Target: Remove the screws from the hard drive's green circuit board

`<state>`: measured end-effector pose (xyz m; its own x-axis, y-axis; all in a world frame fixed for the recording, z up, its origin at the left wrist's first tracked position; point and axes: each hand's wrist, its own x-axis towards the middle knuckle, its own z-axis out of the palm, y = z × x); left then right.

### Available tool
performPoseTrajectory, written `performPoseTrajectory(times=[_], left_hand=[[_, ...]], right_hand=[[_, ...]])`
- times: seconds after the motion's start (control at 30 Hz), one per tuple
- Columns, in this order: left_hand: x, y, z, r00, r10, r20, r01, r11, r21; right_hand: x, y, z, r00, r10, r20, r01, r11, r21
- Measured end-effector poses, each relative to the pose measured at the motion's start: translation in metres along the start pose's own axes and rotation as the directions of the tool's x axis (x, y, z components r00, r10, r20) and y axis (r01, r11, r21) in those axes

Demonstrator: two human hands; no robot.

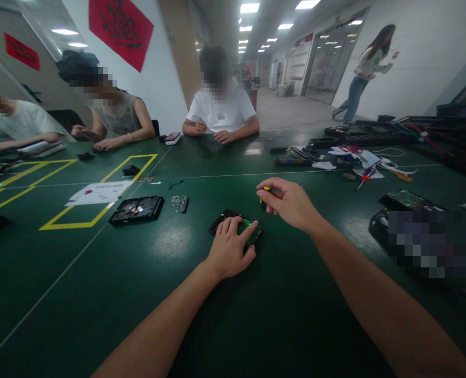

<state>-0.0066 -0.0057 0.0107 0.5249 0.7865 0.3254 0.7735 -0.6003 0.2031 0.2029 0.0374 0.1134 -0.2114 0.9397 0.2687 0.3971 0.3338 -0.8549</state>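
Observation:
A black hard drive with a green circuit board lies on the dark green table in front of me. My left hand rests on it with fingers pressed down, holding it in place. My right hand is closed round a screwdriver with a yellow and black handle, held upright over the drive's right edge. The screwdriver's tip is hidden behind the drive and my fingers.
A second black drive and a loose circuit board lie to the left, near a yellow taped rectangle with a white paper. Three people sit along the far side. Tools and cables clutter the right. A person walks in the corridor.

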Motion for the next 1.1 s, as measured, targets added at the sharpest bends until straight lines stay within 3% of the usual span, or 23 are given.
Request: performPoseTrajectory(times=[0.57, 0.8, 1.1], left_hand=[[0.000, 0.001, -0.001, 1.000, -0.012, -0.002, 0.012, 1.000, -0.024], [0.000, 0.001, -0.002, 1.000, -0.011, -0.003, 0.011, 1.000, -0.029], [0.000, 0.001, -0.001, 1.000, -0.013, -0.003, 0.013, 1.000, -0.015]], right_hand=[[0.015, 0.013, 0.011, 0.999, -0.047, -0.020, 0.048, 0.997, 0.057], [0.016, 0.014, 0.012, 0.997, -0.042, -0.057, 0.042, 0.999, -0.001], [0.013, 0.006, 0.006, 0.997, -0.067, 0.041, 0.069, 0.997, -0.039]])
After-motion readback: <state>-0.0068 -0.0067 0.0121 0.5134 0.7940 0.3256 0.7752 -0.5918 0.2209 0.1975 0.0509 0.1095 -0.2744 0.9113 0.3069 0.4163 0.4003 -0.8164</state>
